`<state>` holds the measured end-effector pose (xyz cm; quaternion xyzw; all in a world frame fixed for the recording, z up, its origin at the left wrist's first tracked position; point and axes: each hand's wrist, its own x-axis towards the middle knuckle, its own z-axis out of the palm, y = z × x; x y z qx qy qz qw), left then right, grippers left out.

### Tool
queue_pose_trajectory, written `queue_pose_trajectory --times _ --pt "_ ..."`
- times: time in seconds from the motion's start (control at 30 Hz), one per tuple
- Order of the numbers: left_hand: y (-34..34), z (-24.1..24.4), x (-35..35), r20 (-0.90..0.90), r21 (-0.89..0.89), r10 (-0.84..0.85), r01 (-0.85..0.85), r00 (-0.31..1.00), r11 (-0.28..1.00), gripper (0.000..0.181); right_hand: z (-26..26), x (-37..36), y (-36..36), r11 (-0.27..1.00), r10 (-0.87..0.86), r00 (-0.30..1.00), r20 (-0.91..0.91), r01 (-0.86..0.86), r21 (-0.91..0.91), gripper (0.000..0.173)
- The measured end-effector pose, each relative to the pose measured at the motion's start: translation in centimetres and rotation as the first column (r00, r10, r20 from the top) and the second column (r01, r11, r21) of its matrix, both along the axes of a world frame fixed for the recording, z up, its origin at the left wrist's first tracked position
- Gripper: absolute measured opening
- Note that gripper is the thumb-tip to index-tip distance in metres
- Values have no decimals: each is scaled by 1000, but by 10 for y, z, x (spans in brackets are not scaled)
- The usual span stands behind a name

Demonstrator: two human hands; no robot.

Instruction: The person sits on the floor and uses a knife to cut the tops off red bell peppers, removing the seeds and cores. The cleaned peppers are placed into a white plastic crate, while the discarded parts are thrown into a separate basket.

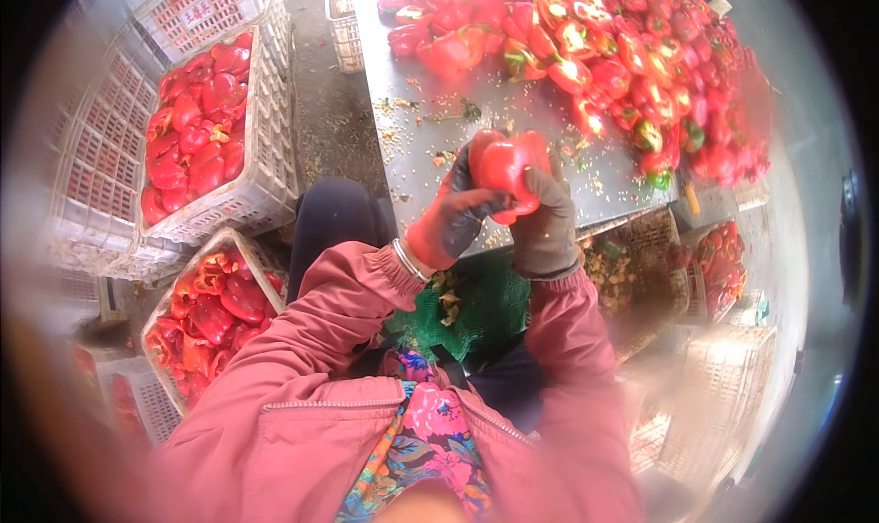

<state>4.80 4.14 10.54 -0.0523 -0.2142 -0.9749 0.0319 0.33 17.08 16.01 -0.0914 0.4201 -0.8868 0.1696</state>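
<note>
A glossy red bell pepper (501,166) is held between both of my gloved hands, above the near part of a metal table (439,135). My left hand (453,214), in a red and black glove, grips it from the left and below. On the other side, my right hand (549,214) in a grey-brown glove presses its thumb against the pepper. Pepper seeds and bits of stem lie scattered on the metal around the hands. Beyond them a large heap of red bell peppers (618,63) covers the far and right parts of the table, a few with green patches.
Left stands a white plastic crate (264,132) of red peppers, with another filled crate (154,365) nearer me. Below the table, a green mesh sack (494,310) hangs or lies before my knees. To the right sit a crate of scraps (649,269) and a crate of peppers (697,286).
</note>
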Motion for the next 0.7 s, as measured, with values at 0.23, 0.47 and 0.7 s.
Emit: queue_pose_trajectory --times 0.23,0.47,0.7 --pt "15 -68 -17 -324 -658 254 -410 911 631 28 -13 18 15 701 -33 555 -831 606 377 61" --pt "-15 -44 -24 6 481 -215 186 977 857 67 24 -14 48 873 -338 908 -248 401 278 61" --pt "-13 -47 -22 -112 -153 74 -91 991 984 66 -95 -84 76 -131 254 563 -787 826 549 63"
